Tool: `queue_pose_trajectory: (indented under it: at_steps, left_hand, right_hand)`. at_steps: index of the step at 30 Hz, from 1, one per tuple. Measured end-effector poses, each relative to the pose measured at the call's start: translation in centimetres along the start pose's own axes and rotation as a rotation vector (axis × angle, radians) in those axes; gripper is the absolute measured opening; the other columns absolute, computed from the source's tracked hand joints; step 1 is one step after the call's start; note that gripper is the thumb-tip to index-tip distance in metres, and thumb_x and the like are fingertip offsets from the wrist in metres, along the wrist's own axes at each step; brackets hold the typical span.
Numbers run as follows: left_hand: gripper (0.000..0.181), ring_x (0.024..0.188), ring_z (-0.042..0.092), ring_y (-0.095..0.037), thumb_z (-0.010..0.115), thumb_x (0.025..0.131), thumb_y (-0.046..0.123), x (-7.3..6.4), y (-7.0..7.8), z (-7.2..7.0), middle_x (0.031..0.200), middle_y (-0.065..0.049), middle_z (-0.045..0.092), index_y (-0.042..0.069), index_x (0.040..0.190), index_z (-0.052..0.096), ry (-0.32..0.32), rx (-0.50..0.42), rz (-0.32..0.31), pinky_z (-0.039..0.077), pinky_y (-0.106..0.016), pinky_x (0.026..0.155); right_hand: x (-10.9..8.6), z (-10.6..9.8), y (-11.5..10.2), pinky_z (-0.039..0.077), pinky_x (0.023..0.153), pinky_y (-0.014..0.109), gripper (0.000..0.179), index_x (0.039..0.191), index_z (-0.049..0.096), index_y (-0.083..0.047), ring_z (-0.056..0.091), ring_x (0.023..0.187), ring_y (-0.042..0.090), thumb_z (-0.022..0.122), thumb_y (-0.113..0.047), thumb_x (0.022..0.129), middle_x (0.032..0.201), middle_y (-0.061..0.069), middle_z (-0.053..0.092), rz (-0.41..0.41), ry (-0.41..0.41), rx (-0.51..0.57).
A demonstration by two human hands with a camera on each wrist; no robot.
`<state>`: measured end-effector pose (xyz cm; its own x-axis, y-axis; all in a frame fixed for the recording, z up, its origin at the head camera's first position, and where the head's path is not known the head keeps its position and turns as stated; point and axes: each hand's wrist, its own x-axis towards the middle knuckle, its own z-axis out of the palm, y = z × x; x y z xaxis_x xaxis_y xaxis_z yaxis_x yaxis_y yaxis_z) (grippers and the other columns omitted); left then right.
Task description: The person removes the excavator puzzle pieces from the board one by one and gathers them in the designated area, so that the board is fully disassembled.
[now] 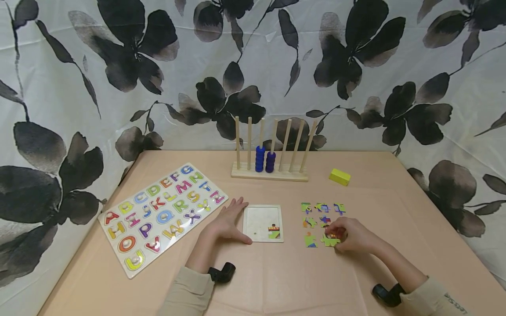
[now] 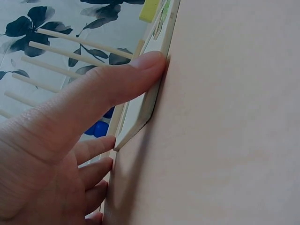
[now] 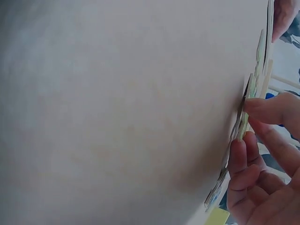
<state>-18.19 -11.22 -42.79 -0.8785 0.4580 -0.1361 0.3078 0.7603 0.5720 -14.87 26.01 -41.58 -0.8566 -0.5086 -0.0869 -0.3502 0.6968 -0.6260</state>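
Observation:
A small white puzzle tray (image 1: 258,219) lies in the middle of the table, with one picture piece (image 1: 274,232) in its lower right corner. At the tray's left side my left hand (image 1: 229,223) has its fingers spread, and the thumb touches the tray's edge, as the left wrist view shows. My right hand (image 1: 356,236) pinches a green jigsaw piece (image 1: 330,241) between thumb and fingers, close above the tabletop. In the right wrist view that piece (image 3: 243,123) stands tilted at the fingertips. Several loose jigsaw pieces (image 1: 310,222) lie beside the right hand, some partly hidden by it.
An alphabet board (image 1: 158,237) with coloured letters lies at the left. At the back stands a wooden peg stand (image 1: 269,174) with blue and purple rings on two pegs. A yellow block (image 1: 339,177) sits at the back right. Floral cloth (image 1: 276,57) hangs behind the table.

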Motion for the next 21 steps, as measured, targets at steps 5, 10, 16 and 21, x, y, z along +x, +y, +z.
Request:
queue_pose_trajectory:
  at_steps: [5, 10, 16, 21]
  left_hand:
    - [0.110, 0.138, 0.007, -0.030, 0.085, 0.055, 0.041, 0.0, 0.0, 0.0, 0.150, -0.015, 0.016, 0.006, 0.142, 0.028, -0.002, 0.002, -0.006, 0.006, -0.049, 0.110]
    - [0.109, 0.138, 0.007, -0.031, 0.086, 0.055, 0.040, 0.0, 0.0, 0.1, 0.150, -0.015, 0.016, 0.006, 0.142, 0.029, 0.003, -0.006, -0.002, 0.006, -0.050, 0.110]
    - [0.108, 0.137, 0.009, -0.034, 0.086, 0.055, 0.040, 0.0, 0.0, 0.1, 0.149, -0.018, 0.018, 0.004, 0.140, 0.031, 0.011, -0.012, 0.010, 0.008, -0.052, 0.109]
    - [0.107, 0.138, 0.009, -0.033, 0.086, 0.055, 0.040, 0.0, 0.1, 0.1, 0.150, -0.017, 0.018, 0.005, 0.140, 0.031, 0.013, -0.009, 0.006, 0.008, -0.052, 0.109]
  right_hand:
    - [-0.1, -0.1, -0.1, 0.045, 0.055, 0.021, 0.034, 0.096, 0.067, -0.004, 0.049, 0.069, 0.013, 0.073, 0.003, 0.063, 0.079, 0.000, 0.054, -0.025, 0.009, 0.000]
    - [0.3, 0.0, -0.8, 0.044, 0.056, 0.021, 0.034, 0.097, 0.066, -0.004, 0.049, 0.071, 0.014, 0.077, -0.003, 0.065, 0.077, 0.000, 0.054, -0.039, 0.032, -0.001]
    - [1.3, 0.3, -1.6, 0.043, 0.054, 0.021, 0.031, 0.097, 0.066, -0.004, 0.050, 0.071, 0.016, 0.077, -0.006, 0.068, 0.078, 0.002, 0.057, -0.052, 0.061, 0.040]
    - [2.3, 1.0, -2.7, 0.045, 0.055, 0.021, 0.028, 0.096, 0.067, -0.003, 0.053, 0.070, 0.019, 0.076, -0.006, 0.069, 0.083, 0.005, 0.060, -0.099, 0.076, 0.087]
